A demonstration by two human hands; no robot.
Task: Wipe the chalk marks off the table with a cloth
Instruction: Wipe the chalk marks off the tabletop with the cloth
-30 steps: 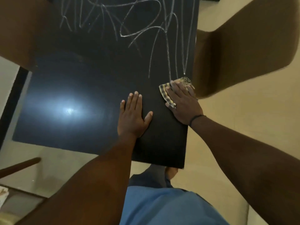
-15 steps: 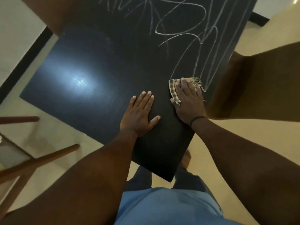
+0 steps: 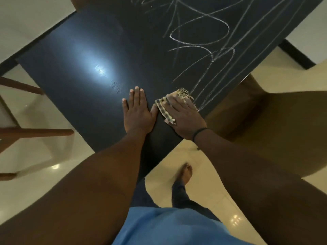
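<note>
A black table [image 3: 85, 89] fills the upper middle of the head view, with white chalk marks [image 3: 200, 34] scribbled across its far right part. My right hand [image 3: 184, 115] lies flat on a small checked cloth [image 3: 163, 109] with a frayed edge, pressing it onto the table near the right edge, at the lower ends of the chalk lines. My left hand [image 3: 138, 112] rests flat on the bare table just left of the cloth, fingers straight.
A brown chair [image 3: 276, 124] stands close against the table's right edge. Wooden chair legs [image 3: 35, 132] show at the left. Cream floor tiles [image 3: 200, 175] surround the table, and my bare foot [image 3: 184, 174] stands near the table's near corner.
The view has turned, so the table now lies more diagonally. Both hands have stayed flat on the table, with the cloth still under the right hand near the right edge.
</note>
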